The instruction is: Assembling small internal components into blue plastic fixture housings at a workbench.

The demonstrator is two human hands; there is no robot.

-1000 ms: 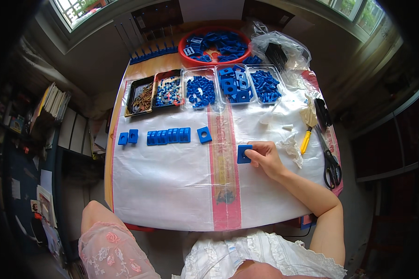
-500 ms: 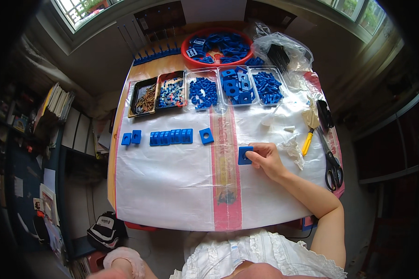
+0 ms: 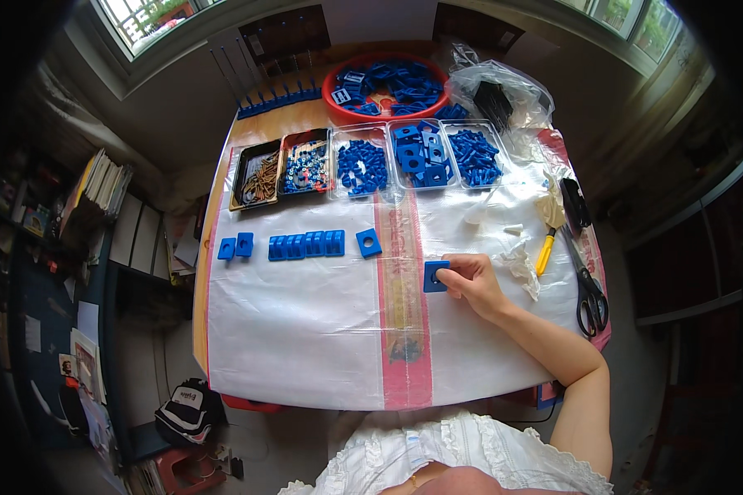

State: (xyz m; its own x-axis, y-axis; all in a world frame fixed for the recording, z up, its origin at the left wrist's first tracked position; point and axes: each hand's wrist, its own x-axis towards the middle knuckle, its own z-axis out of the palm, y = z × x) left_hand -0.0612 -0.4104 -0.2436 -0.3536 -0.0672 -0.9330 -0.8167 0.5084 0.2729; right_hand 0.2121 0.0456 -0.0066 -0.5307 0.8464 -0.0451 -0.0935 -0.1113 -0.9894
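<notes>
My right hand (image 3: 473, 283) pinches a blue square plate with a round hole (image 3: 431, 278) between thumb and fingers, right of the pink stripe on the table cover. Left of it, a similar blue holed plate (image 3: 369, 243) lies flat and tilted. Further left runs a row of several blue ribbed blocks (image 3: 306, 245). Two small blue holed pieces (image 3: 244, 244) sit at the left end of this line. No part of my left hand shows.
Trays along the back hold brown screws (image 3: 261, 177), small metal and blue parts (image 3: 307, 169), and blue pieces (image 3: 363, 165). Behind stands a red basin (image 3: 328, 101) of blue parts. At right lie a yellow-handled tool (image 3: 545, 252), black scissors (image 3: 590, 301) and plastic scraps (image 3: 520, 268).
The left hand, at the lower left edge before, has gone out of view. My right hand still holds the blue plate in nearly the same spot. The view has shifted slightly.
</notes>
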